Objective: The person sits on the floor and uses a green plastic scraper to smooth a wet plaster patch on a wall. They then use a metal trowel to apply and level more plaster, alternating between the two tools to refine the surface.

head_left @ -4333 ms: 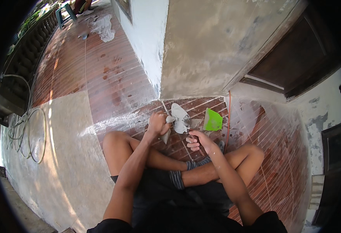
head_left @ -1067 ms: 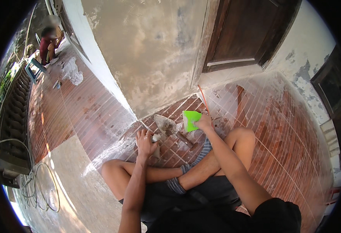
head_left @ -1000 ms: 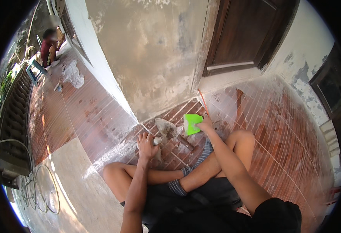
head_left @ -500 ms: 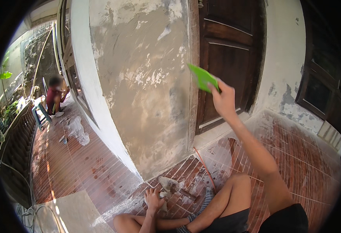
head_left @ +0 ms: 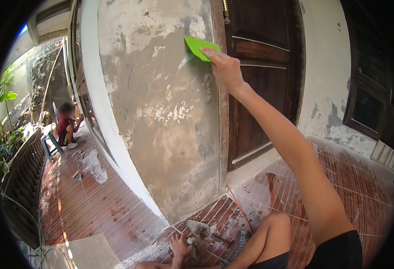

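A bright green flat plastic scraper (head_left: 199, 48) is pinched in my right hand (head_left: 227, 69), arm stretched up. Its edge lies at or close to the upper part of the patchy grey-brown plastered wall (head_left: 161, 148), near the door frame; actual contact I cannot tell. Down on the floor by the wall's foot, my left hand (head_left: 179, 246) has its fingers spread, with a small whitish thing beside the thumb. Just beyond that hand lies a trowel (head_left: 200, 229), smeared with plaster, its handle pointing right.
A dark wooden door (head_left: 262, 94) stands right of the wall. An orange cord (head_left: 238, 206) crosses the tiled floor (head_left: 336, 179). At the far left a person (head_left: 67, 125) crouches by a stool (head_left: 51, 145), near a crumpled whitish sheet (head_left: 94, 166). A dark railing (head_left: 19, 188) runs along the left.
My right hand has moved up and left with the scraper, from before the door to the upper wall. The view has tilted upward; my left hand stays low by the trowel.
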A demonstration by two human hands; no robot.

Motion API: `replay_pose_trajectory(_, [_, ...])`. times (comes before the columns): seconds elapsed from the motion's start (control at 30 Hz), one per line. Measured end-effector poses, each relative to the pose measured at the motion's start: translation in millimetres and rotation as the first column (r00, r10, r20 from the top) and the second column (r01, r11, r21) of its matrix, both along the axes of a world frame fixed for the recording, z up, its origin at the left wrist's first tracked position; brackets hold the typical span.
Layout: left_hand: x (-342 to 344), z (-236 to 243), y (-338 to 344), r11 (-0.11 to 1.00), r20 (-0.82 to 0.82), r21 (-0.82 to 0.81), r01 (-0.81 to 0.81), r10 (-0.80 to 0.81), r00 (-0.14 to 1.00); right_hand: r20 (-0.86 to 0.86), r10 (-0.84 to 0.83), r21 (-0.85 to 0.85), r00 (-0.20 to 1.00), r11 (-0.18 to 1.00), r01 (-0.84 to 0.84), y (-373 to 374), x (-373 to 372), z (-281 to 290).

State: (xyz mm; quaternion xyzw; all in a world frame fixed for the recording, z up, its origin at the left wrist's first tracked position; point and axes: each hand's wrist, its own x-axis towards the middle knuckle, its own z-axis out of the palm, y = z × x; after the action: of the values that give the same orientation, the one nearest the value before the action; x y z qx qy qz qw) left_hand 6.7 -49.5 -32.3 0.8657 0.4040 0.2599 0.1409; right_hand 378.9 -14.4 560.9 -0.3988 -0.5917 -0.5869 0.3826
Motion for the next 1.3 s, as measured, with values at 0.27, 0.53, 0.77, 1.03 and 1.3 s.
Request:
replay_pose_trajectory(0.27, [4,7,-4,0.999,-0.035,0.033,-0.006,0.007,0.999,0.075,0.029,-0.223,0.997,0.975,-0.012,-42,5,-70])
replay_pose_trajectory(0.53, [2,7,-4,1.0,-0.052,-0.005,-0.019,0.019,0.998,0.015,0.041,0.021,0.999,0.999,-0.041,-16,16,47])
replay_pose_trajectory(0.77, [2,7,-3,1.0,-0.044,-0.007,-0.001,0.001,0.999,0.016,-0.079,-0.193,0.997,0.978,0.081,-8,7,-143])
replay_pose_trajectory(1.03, [2,7,-4,1.0,-0.026,-0.001,0.004,-0.004,1.0,0.014,0.054,-0.202,0.998,0.978,-0.051,-65,14,-89])
replay_pose_trajectory(1.3, [1,4,-2,1.0,-0.019,-0.011,-0.004,0.003,1.0,-0.064,0.028,0.01,0.998,1.0,-0.027,-1,3,12])
